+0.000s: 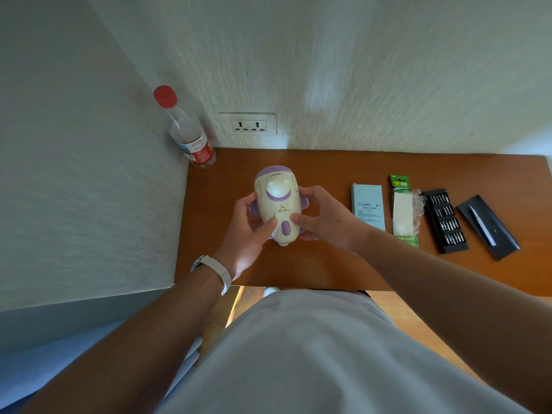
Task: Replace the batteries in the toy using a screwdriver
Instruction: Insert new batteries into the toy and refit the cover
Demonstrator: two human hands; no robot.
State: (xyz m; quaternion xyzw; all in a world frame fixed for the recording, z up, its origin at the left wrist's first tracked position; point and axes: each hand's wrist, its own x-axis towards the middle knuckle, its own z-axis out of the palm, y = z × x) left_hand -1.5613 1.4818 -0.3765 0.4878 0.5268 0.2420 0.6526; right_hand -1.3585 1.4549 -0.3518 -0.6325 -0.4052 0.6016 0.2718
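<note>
Grips the toy [276, 204] underside-up over the table [328, 264], left hand [249, 231] and right hand [322, 219] curled round its sides, thumbs flanking the battery cover [280, 221]. Runs lengthwise toward the wall. Needs the screwdriver [482, 225], well apart at far right beyond the bit tray [446, 221]. Nearer the right hand, probably with bare wood along the front edge for the reach.

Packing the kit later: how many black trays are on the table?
2: the bit tray right of the battery pack, and the screwdriver tray farthest right. None seems hidden.
</note>
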